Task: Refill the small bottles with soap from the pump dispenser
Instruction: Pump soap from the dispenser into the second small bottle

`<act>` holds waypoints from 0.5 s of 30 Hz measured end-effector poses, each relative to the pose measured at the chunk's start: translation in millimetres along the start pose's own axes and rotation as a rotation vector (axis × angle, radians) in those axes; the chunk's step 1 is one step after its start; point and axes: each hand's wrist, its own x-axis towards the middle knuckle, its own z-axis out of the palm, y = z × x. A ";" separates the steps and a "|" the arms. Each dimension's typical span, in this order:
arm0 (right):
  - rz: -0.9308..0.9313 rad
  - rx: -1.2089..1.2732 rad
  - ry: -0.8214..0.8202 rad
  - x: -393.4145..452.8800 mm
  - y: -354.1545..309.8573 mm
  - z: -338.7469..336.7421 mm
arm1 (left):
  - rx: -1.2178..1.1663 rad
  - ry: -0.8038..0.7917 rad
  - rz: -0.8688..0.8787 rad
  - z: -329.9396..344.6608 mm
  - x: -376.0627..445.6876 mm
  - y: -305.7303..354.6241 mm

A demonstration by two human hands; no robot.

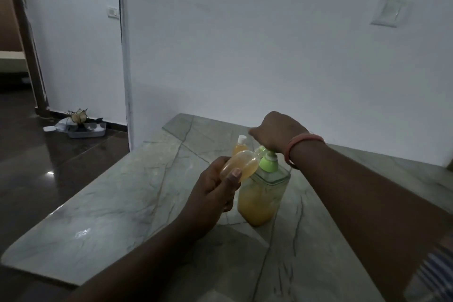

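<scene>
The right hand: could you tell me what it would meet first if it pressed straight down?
The right hand already rests on the green pump head of the soap dispenser, so that comes first, though the hand hides the exact contact.

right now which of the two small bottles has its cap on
The small bottle standing on the counter behind the pump dispenser: it wears a white cap. The other small bottle is tilted in the left hand.
</scene>
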 end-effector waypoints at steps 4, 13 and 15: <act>0.036 0.031 0.016 4.9 5.2 11.2 | 0.013 0.009 0.001 -1.7 -0.2 -2.8; 0.004 -0.044 0.048 5.4 1.3 7.2 | 0.014 0.001 -0.011 -1.6 0.2 -2.6; 0.035 0.000 0.014 2.7 2.9 9.3 | 0.012 -0.001 -0.009 -1.4 0.4 -4.2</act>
